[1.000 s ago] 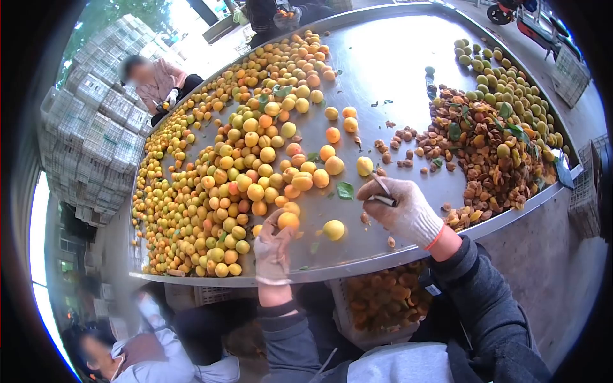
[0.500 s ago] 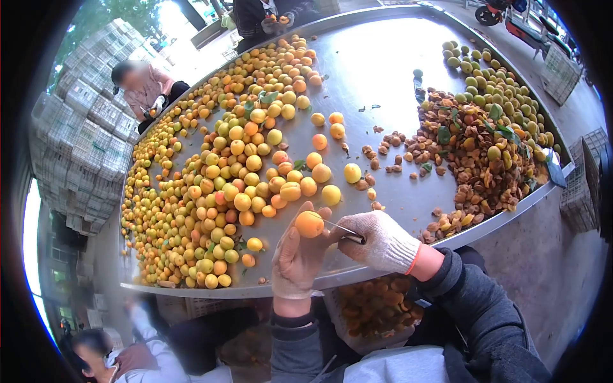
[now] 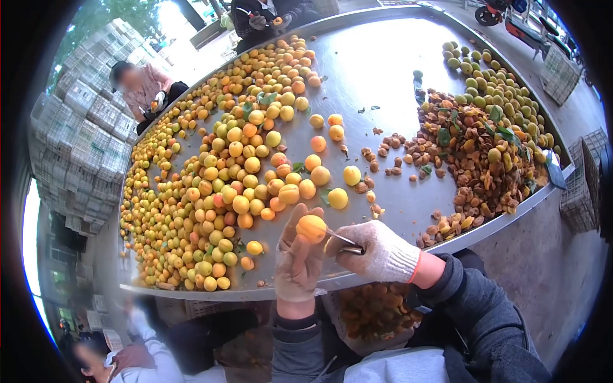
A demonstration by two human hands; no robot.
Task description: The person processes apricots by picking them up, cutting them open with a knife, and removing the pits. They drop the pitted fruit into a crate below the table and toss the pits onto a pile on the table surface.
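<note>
My left hand [image 3: 297, 262], in a thin pale glove, holds an orange apricot [image 3: 312, 228] up at its fingertips, over the near edge of the metal table. My right hand [image 3: 377, 251], in a white knit glove with an orange cuff edge, is closed around a thin metal tool [image 3: 348, 245]. The tool's tip meets the right side of the apricot. Loose yellow and orange apricots [image 3: 211, 191] spread over the table to the left, and a few lie just beyond my hands.
Pitted brown pieces [image 3: 476, 159] and green fruits [image 3: 511, 96] are heaped at the table's right. A crate of halves [image 3: 377, 311] stands below the near rim [image 3: 249, 293]. Co-workers sit at the far side [image 3: 268, 19], far left [image 3: 143, 92] and lower left [image 3: 128, 364].
The apricot in my left hand has turned, and the tool now points into its right side. A yellow apricot beyond my hands has rolled slightly right. The far co-worker's hands have moved apart.
</note>
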